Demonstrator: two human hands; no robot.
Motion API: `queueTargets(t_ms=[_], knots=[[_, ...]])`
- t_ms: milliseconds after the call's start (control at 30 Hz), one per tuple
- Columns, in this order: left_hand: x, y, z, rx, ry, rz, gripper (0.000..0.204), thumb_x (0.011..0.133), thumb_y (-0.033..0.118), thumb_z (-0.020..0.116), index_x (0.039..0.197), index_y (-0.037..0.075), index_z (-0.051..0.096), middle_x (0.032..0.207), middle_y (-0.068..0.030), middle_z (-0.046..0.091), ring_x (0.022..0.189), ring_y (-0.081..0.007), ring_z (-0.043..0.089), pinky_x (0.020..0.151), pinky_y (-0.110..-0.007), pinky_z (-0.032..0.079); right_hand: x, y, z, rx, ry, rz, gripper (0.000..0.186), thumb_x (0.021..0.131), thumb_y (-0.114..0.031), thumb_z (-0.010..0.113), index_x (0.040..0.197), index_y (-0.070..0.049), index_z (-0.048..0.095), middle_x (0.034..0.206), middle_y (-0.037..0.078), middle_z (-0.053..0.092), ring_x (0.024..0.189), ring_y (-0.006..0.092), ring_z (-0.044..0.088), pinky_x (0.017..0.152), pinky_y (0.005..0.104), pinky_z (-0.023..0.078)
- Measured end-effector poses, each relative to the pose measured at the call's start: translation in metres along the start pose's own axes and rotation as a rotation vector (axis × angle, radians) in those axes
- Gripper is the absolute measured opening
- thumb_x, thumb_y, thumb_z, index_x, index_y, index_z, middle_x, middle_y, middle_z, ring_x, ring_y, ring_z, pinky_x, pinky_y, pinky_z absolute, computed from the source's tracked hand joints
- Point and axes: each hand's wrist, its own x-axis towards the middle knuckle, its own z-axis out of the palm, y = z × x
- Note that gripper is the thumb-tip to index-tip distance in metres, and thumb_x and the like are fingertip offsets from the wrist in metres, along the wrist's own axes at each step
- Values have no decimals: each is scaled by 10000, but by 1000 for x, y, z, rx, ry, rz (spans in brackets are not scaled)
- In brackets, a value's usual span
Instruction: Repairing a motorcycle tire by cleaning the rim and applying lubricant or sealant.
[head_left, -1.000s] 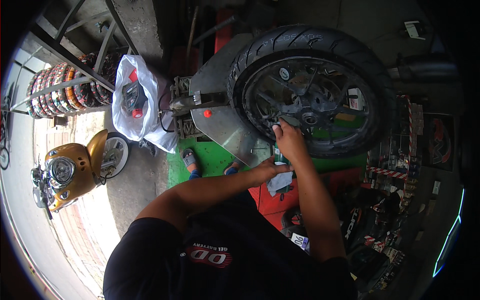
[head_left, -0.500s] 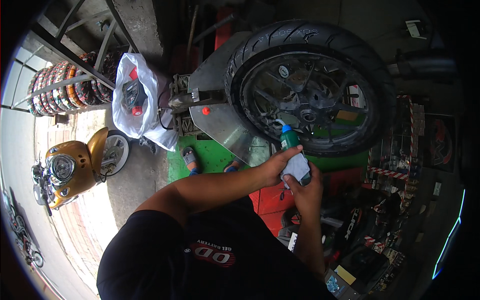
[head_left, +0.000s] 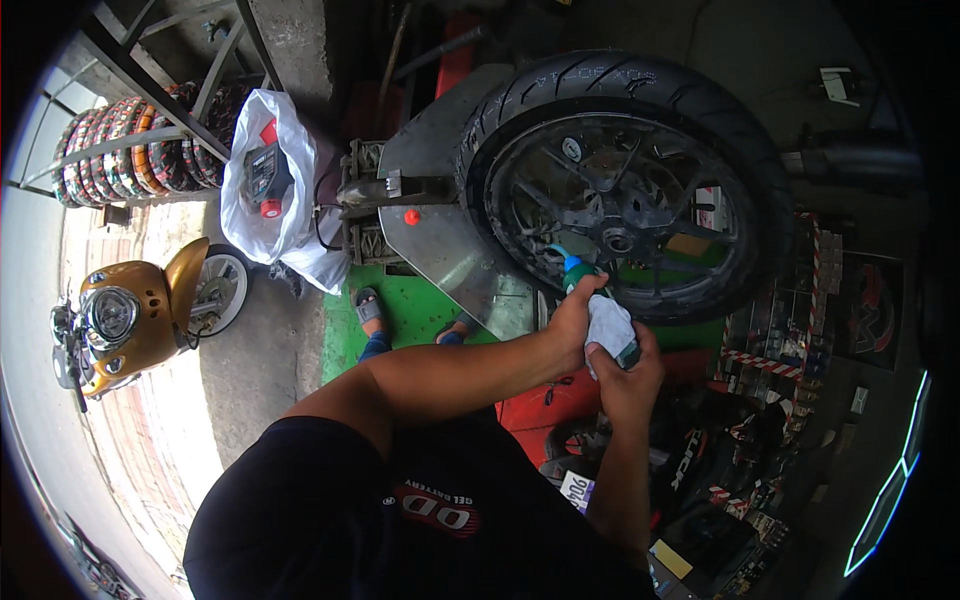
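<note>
Bottle (head_left: 582, 274): was green, with a blue cap and a thin, pale, bent spout; it slanted, spout end toward the upper left, its middle hidden under the cloth.
Cloth (head_left: 608, 325): was pale grey and crumpled; it lay against the bottle, between the left hand (head_left: 572, 322) and right hand (head_left: 630, 368).

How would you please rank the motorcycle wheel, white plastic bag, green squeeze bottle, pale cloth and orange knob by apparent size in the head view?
1. Motorcycle wheel
2. White plastic bag
3. Green squeeze bottle and pale cloth: unsure, since they overlap
4. Orange knob
</note>
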Motion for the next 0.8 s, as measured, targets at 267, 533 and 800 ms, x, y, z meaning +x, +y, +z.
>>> queueTargets(t_ms=[267, 533, 800], knots=[[7, 0, 4, -17, 50, 0, 471, 901, 536, 578, 872, 70, 640, 746, -98, 676, 681, -277, 673, 714, -409, 559, 10, 2, -4, 97, -64, -55, 470, 727, -83, 804, 1139, 46, 617, 998, 138, 708, 931, 201, 674, 872, 351, 532], [8, 1, -4, -10, -1, -32, 468, 890, 532, 598, 871, 67, 645, 734, -100, 672, 668, -273, 667, 692, -406, 553, 4, -3, 3, 178, -47, -47, 462, 731, -104, 824, 1120, 42, 622, 966, 119, 700, 924, 195, 669, 861, 343, 531], [-7, 38, -64, 998, 152, 89, 576, 808, 449, 738, 1197, 34, 643, 1071, -183, 709, 975, -300, 691, 825, -407, 537, 17, 10, 9, 173, -245, 56, 374, 951, -280, 706, 1138, 40, 656, 1008, 142, 718, 951, 205, 683, 836, 353, 535]])
